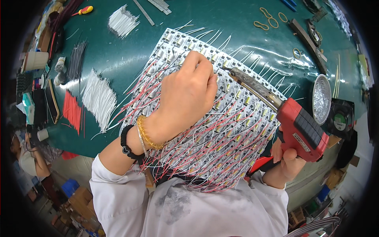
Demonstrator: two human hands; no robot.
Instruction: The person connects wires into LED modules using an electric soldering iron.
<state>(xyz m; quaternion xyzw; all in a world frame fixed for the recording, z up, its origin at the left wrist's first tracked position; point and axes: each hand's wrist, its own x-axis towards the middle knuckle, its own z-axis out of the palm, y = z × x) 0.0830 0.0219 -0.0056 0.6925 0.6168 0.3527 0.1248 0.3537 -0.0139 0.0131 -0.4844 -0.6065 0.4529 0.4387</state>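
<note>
A large white circuit board panel [246, 103] lies tilted on the table in front of me, its rows set with small components. Many red, white and black wires [197, 160] trail from it toward my body. My left hand [189, 91] is over the panel's upper middle, fingers closed in a pinch; whatever is between the fingertips is hidden. My right hand [290, 162] grips a red and black soldering gun [302, 126] from below at the panel's right side. The gun's metal barrel points up and left, its tip close to the board, just right of my left hand.
Left of the panel lie cut wires: white [98, 98], red [72, 111] and black [77, 61]. More short white pieces [123, 21] and a screwdriver [83, 10] lie farther back. At right are a metal bowl [321, 98], a fan [342, 119], rubber bands [269, 18] and a dark bar [308, 45].
</note>
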